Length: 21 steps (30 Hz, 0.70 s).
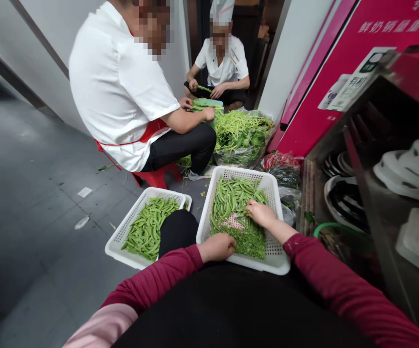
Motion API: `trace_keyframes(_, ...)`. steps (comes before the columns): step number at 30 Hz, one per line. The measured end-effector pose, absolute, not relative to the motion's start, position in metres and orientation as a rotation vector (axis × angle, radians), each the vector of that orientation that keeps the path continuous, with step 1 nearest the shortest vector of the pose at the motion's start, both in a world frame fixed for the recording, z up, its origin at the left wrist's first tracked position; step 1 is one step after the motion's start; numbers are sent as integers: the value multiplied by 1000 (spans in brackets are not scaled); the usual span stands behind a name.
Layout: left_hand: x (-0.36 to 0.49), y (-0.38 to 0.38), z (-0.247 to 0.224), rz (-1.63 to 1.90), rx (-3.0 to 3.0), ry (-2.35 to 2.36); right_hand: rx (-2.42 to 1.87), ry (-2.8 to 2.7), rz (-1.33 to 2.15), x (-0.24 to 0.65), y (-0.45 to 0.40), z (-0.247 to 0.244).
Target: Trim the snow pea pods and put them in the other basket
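A white plastic basket [281,227] rests in front of my body, with green pea pods [234,193] heaped in its far part. Nearer to me in it lies a pile of small green trimmings [251,242]. My left hand [217,247] is closed at the basket's near left side, by the trimmings; its fingertips are partly hidden. Over on the right, my right hand [262,214] dips into the edge of the pods with its fingers drawn together. What either hand pinches is too small to make out. A second white basket [114,246] of pea pods stands left of my knee.
Two people in white, one [100,82] on a red stool [154,179] and another [223,63] facing me, handle green stalks. A bag of leafy greens [243,130] stands between us. On the right are a pink panel [318,106], shelves with white containers [408,169] and a green-rimmed bin [334,226].
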<state>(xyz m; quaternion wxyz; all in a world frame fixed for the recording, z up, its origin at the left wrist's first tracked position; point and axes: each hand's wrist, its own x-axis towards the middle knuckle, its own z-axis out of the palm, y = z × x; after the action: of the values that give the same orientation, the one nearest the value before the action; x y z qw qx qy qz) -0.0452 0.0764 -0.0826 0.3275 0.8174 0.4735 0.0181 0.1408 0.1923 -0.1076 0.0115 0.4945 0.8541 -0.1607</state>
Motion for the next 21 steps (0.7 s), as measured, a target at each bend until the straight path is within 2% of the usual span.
trace_keyframes(3, -39, 80, -78, 155, 2137, 1355, 1803, 2589, -875, 151, 180, -96)
trace_keyframes(8, -21, 86, -65, 350, 2215, 1353, 1898, 1876, -2424, 146, 134, -78)
trace_keyframes(10, -17, 85, -61, 366, 2288, 1314, 1899, 1675, -2698, 140, 119, -72)
trace_keyframes(14, -14, 78, -55, 353, 2405, 1296, 2049, 1648, -2777, 131, 105, -62)
trace_keyframes(21, -12, 71, -47, 282, 2454, 1398, 2314, 1839, -2500, 122, 95, -56)
